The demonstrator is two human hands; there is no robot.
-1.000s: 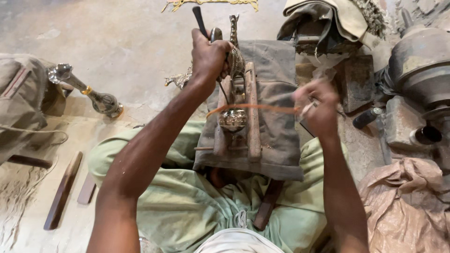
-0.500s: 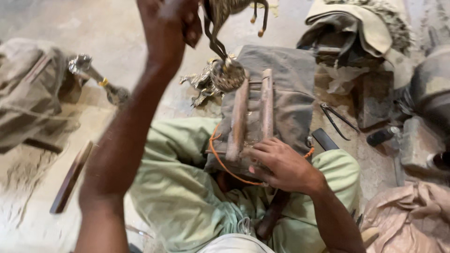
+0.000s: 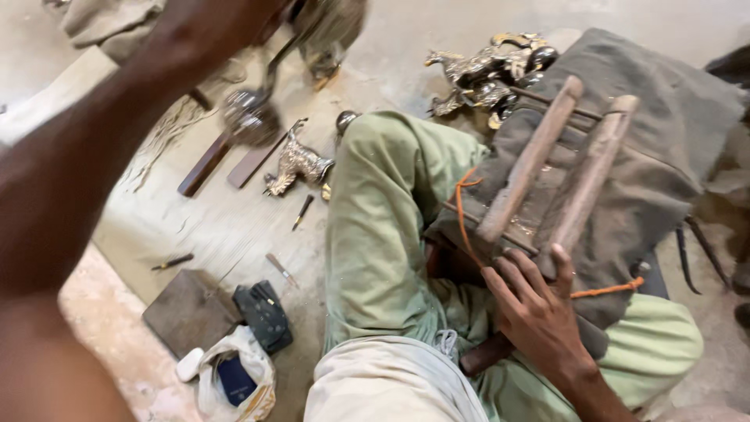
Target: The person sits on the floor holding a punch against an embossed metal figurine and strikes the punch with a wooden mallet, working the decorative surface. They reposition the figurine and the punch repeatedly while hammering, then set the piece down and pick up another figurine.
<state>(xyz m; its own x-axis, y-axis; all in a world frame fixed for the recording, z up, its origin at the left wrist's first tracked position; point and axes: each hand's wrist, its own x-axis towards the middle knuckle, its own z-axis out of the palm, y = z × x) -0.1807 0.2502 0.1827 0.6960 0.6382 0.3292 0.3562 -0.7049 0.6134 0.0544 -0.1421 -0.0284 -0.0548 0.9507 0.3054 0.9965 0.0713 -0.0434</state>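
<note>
Head view looked down at a person sitting on the floor in green trousers, with a wooden frame (image 3: 547, 176) made of two long rails lying across the lap on a grey cloth (image 3: 664, 133). The right hand (image 3: 539, 312) lay on the near end of that frame, fingers curled over a rail and thumb sticking up beside it, so it was bracing it down rather than pinching anything small. An orange cord (image 3: 462, 211) looped around the frame and ran out by the wrist.

The left hand (image 3: 258, 16) was up at the top edge, mostly cut off and blurred. It seemed closed around a dark handle with a blurred metal piece (image 3: 248, 117) hanging below it, but I couldn't tell the exact grip.

As for progress, nothing was clamped between the rails, so the frame looked idle and the metal piece was lifted well clear of it. Looked to me like a between-pieces moment, with plenty left.

Further out: a shiny brass animal figure (image 3: 297, 162) lay on the floor just left of the knee, and a heap of similar figures (image 3: 488, 70) sat past the cloth. Two flat wooden strips (image 3: 226, 160) lay beside each other, a few small hand tools (image 3: 303, 211) were scattered about, and near the bottom were a dark slab (image 3: 187, 309), a folded dark glove (image 3: 264, 312) and a white plastic bag (image 3: 234, 379).
</note>
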